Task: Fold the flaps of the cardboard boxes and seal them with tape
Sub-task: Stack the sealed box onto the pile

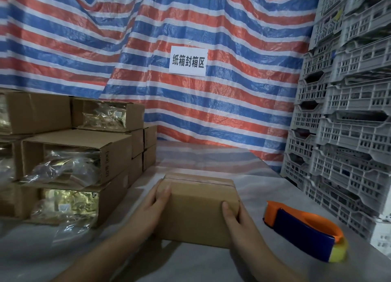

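I see both hands on one closed box [196, 210] in the middle of the table [211, 264], close to me. My left hand [153, 205] grips the box's left side, thumb lying over the top edge, fingers wrapped round the side out of sight. My right hand [234, 216] grips the right side the same way, thumb on the top face. The box's far edge shows a strip of clear tape [198, 179] running across the seam between the closed flaps.

To the right of the box, apart from it, lies the tape dispenser [304, 226], orange with a dark blue roll and a yellow end, resting on the table.

On my left stands a stack of boxes [69, 150], several lying on their sides with open ends facing me and crinkled clear bags showing inside. Behind is a red, white and blue striped tarp [190, 28] with a white sign [187, 61] pinned to it. Grey crates [342, 123] are stacked on the right.
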Action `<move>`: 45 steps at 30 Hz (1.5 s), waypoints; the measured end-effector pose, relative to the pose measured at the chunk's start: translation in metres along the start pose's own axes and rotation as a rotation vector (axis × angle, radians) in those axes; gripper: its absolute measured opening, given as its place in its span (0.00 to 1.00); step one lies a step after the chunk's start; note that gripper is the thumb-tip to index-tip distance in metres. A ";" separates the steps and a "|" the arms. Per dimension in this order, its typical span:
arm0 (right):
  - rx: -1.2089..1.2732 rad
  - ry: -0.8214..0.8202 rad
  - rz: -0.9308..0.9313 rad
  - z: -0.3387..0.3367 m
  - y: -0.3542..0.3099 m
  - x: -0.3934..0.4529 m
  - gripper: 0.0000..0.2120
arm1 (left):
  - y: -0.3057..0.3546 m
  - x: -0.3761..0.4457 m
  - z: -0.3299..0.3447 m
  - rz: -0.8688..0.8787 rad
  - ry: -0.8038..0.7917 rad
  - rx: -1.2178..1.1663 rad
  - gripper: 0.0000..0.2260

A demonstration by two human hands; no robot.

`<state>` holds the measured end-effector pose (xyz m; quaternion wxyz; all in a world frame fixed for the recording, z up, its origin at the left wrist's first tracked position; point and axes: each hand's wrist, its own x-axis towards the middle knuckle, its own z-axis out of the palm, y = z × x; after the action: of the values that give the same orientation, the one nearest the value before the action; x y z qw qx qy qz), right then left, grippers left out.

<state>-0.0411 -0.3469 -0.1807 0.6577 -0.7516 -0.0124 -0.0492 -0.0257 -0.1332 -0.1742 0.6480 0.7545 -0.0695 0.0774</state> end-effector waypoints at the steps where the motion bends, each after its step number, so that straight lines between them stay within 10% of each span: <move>1: -0.003 -0.023 -0.025 -0.001 0.001 -0.002 0.48 | -0.002 -0.002 -0.001 -0.011 -0.017 -0.031 0.32; 7: -0.057 0.067 0.069 -0.002 -0.015 0.031 0.14 | 0.002 0.028 0.004 -0.031 0.116 -0.014 0.23; 15: 0.016 0.063 0.242 0.008 -0.041 0.209 0.20 | 0.004 0.203 0.010 -0.272 0.158 -0.023 0.27; 25: 0.193 0.027 0.195 0.027 0.001 0.387 0.14 | -0.044 0.367 0.004 -0.260 0.081 -0.120 0.10; 40: 0.120 0.018 0.240 0.043 0.033 0.456 0.28 | -0.079 0.442 0.015 -0.270 0.210 -0.113 0.12; 45: 0.085 0.027 0.276 0.045 0.027 0.455 0.31 | -0.078 0.452 0.013 -0.372 0.294 -0.059 0.29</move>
<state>0.4165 -0.3273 -0.1716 0.6894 -0.7171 0.0977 0.0323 0.4328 -0.1366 -0.1581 0.6760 0.7157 0.1636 0.0633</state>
